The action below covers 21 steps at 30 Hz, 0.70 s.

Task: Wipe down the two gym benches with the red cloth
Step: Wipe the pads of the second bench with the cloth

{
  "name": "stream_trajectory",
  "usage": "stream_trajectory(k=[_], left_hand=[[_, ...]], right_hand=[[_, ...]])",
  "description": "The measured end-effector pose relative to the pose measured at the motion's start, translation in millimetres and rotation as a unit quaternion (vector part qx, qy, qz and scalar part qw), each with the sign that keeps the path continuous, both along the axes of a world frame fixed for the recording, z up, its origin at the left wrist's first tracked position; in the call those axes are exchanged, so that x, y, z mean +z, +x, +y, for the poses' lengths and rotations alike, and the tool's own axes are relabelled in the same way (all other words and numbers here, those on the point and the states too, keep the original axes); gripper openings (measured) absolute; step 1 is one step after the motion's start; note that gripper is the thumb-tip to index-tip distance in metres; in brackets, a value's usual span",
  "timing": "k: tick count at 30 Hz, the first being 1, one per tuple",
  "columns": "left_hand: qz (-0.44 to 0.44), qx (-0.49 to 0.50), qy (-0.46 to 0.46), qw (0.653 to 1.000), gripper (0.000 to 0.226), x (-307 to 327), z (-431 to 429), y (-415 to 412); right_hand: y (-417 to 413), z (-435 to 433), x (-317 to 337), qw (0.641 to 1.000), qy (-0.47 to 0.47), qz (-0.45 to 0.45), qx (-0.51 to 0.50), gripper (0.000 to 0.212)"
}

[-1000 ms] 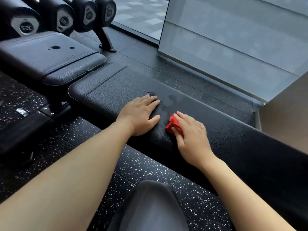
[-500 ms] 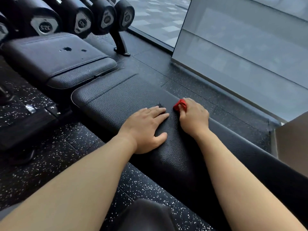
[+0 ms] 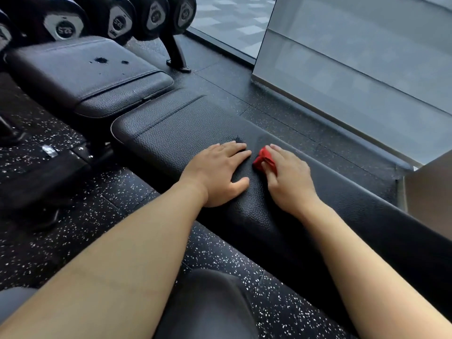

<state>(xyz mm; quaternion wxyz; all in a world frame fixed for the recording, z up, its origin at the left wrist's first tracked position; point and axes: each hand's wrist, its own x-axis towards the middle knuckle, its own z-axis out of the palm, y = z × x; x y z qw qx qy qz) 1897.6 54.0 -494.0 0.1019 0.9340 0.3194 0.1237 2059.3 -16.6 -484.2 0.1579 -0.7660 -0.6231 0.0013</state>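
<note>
Right hand grips the bunched red cloth mid-bench; the pad's long axis runs diagonally; left hand lies flat.

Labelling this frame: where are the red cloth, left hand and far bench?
red cloth (image 3: pixel 262 159), head view, exposed bunched edge
left hand (image 3: pixel 217 171), head view, back of hand
far bench (image 3: pixel 73 74), head view, bare pad top

Light: soft daylight from the glass wall, upper right.
Shadows: faint, diffuse.
Glare: dull sheen on the bench pad.
Edges: wide-angle bending, dumbbells slightly blurred.
</note>
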Motion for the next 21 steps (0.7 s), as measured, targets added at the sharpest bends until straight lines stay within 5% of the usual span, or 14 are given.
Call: stream_trajectory(k=[8,16,21], left_hand=[[-0.013,0.004,-0.010,1.000,0.076,0,1,1],[-0.023,0.004,0.002,1.000,0.081,-1,3,2],[-0.015,-0.001,0.011,1.000,0.085,-1,3,2]], right_hand=[[6,-1,-2,1.000,0.009,0.003,0.013,0.055],[27,62,-3,1.000,0.001,-0.011,-0.010,0.032],[30,62,-4,1.000,-0.004,0.002,-0.006,0.042]])
